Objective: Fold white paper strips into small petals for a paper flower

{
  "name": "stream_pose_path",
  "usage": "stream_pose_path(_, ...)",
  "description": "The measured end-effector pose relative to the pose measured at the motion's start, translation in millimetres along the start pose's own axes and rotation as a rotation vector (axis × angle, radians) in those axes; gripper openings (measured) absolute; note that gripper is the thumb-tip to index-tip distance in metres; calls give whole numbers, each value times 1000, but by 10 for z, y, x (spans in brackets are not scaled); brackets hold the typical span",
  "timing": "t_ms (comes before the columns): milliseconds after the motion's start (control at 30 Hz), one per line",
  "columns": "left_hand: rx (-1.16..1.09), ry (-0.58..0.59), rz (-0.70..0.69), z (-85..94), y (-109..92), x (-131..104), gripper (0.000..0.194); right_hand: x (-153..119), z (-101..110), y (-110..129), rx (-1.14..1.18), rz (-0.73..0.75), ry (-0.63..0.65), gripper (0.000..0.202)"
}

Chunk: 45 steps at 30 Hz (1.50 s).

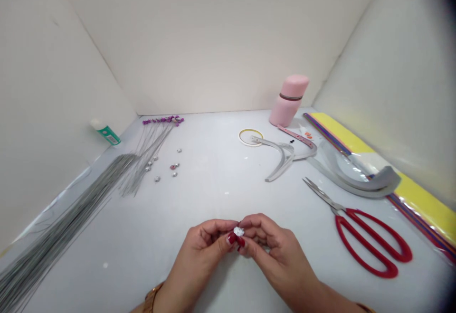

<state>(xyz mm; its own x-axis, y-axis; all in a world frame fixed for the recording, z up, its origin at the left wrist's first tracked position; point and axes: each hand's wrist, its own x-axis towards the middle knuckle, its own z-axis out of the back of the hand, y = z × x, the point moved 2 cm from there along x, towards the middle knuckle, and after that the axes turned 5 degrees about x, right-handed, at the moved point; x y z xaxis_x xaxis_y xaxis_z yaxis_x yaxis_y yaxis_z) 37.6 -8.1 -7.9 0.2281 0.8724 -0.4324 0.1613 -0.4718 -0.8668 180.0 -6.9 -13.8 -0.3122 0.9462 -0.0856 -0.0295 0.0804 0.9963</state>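
A small crumpled silvery-white ball (238,231) is pinched between the fingertips of both hands, low in the middle of the view. My left hand (210,244) holds it from the left, thumb and forefinger closed on it. From the right, my right hand (267,244) grips the same ball, with the two thumbs side by side below it. Several similar small silvery balls (157,179) lie on the table to the left, beyond my hands. One small reddish piece (173,167) lies among them.
Grey wires (81,203) and purple-tipped stems (164,121) lie left. A green-labelled tube (109,135) is by the left wall. Rightward are red-handled scissors (340,208), pale strips (281,161), a tape ring (251,130), a pink bottle (287,106) and coloured sheets (409,180).
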Motion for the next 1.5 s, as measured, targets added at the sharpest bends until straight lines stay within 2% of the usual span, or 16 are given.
stream_pose_path(200,8,-7,-5,3,-16,8,16,15,-21,9,62,-17,-8,5)
stream_pose_path(667,-14,-40,22,0,-17,-5,15,10,-24,55,163,-94,-4,10)
stream_pose_path(800,-81,-52,28,0,11,5,14,23,-22,56,270,-153,-50,10)
stream_pose_path(1033,-87,-50,13,17,52,12,14,34,-27,76,256,-231,-96,10)
stream_pose_path(1167,-6,-81,-11,12,17,-5,14,37,-16,81,216,-234,-112,10)
stream_pose_path(1400,76,-26,-58,-7,-14,1,12,24,-7,74,140,-134,-83,10)
stream_pose_path(1500,69,-24,-35,-1,2,-5,13,28,-7,67,202,-122,-79,9)
